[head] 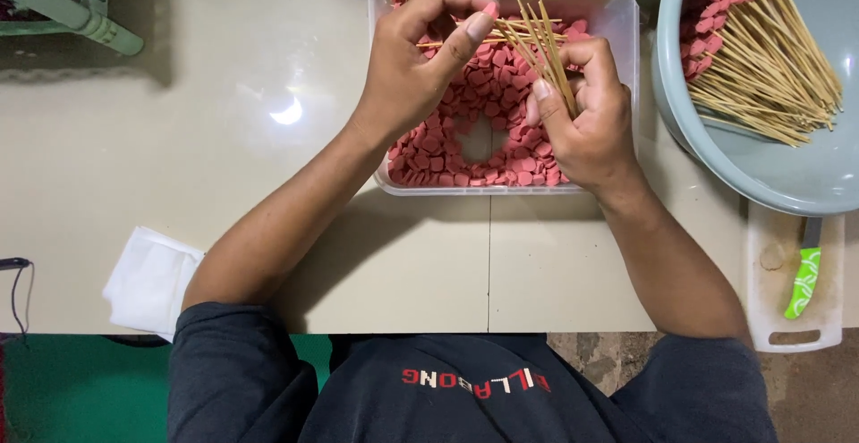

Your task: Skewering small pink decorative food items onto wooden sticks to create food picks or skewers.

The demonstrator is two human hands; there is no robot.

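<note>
A clear plastic tub on the table holds many small pink sausage slices. Both hands hover over it. My right hand grips a bundle of thin bamboo skewers that fan upward. My left hand has thumb and forefinger pinched at the tip of one skewer from that bundle; whether a pink piece sits between them is hidden. More loose skewers lie across the tub's far side.
A grey basin at the right holds several finished skewers with pink slices. Below it a white cutting board carries a green-handled knife. A folded white cloth lies at the left front edge; a green basket stands far left.
</note>
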